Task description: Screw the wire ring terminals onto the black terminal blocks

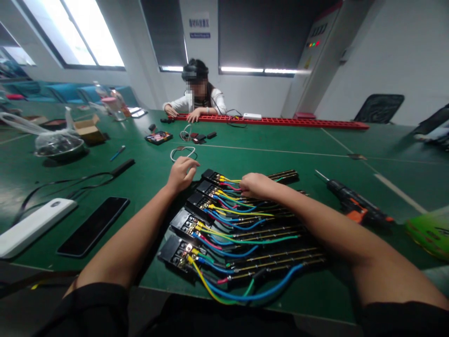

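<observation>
Several black terminal blocks lie in a row on the green table, each joined to a long black strip with brass bars. Yellow, blue, red and green wires run from the blocks' screws to the strips. At the far end of the row, my right hand is closed over the wires of the farthest terminal block; its fingertips are partly hidden. Just left of that block, my left hand hovers with thumb and fingers apart, holding nothing that I can see.
A power drill lies to the right. On the left are a black phone, a white power bank and a bagged bowl. Across the table, a person works at a long red slotted rail.
</observation>
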Available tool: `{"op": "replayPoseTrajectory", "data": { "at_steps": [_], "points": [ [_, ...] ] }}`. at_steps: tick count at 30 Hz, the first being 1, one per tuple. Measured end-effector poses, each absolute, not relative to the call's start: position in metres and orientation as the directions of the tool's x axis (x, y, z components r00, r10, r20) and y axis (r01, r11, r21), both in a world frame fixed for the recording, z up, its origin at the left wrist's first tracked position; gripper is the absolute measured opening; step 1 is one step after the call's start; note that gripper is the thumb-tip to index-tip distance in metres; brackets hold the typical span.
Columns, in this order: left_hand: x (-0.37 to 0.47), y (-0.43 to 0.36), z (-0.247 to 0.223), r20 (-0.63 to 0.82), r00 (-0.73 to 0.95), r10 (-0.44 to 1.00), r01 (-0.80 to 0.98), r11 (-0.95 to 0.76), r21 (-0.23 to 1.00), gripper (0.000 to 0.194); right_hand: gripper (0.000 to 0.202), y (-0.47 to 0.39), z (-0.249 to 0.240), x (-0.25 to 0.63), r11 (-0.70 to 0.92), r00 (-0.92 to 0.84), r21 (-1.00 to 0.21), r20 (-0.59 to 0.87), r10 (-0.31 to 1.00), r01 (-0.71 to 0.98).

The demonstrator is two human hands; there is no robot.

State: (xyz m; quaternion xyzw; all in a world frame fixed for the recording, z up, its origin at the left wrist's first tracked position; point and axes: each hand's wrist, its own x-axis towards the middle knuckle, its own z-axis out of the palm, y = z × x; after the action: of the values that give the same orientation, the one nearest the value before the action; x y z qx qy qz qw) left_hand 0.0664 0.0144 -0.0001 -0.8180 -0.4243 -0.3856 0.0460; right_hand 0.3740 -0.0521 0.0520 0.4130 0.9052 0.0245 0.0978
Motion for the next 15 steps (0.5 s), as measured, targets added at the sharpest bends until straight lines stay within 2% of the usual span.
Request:
{"op": "replayPoseTrajectory", "data": {
  "at_steps": [4, 7, 9, 12, 15],
  "points": [
    [0.057, 0.015, -0.002, 0.542, 0.245, 0.804, 0.902, -0.394, 0.177, 0.03, 0.022, -0.055, 0.051, 0.37, 0.663, -0.651, 0.143, -0.125, 0.749, 0.735],
    [0.052, 0.015, -0.003, 0.407, 0.182, 0.895, 0.973, -0.225, 0.059, 0.029, 0.024, -0.057, 0.05, 0.368, 0.641, -0.63, 0.16, -0.122, 0.767, 0.751],
    [0.051, 0.014, -0.002, 0.317, 0.139, 0.938, 0.99, -0.139, -0.024, 0.035, 0.024, -0.058, 0.049, 0.368, 0.633, -0.622, 0.171, -0.119, 0.774, 0.755],
    [0.05, 0.013, -0.001, 0.2, 0.08, 0.977, 0.994, -0.064, -0.089, 0.049, 0.024, -0.058, 0.047, 0.368, 0.633, -0.626, 0.183, -0.103, 0.773, 0.752],
    [0.049, 0.014, -0.001, 0.137, 0.052, 0.989, 0.995, -0.039, -0.091, 0.055, 0.024, -0.057, 0.044, 0.368, 0.641, -0.64, 0.186, -0.078, 0.765, 0.744]
  ]
}}
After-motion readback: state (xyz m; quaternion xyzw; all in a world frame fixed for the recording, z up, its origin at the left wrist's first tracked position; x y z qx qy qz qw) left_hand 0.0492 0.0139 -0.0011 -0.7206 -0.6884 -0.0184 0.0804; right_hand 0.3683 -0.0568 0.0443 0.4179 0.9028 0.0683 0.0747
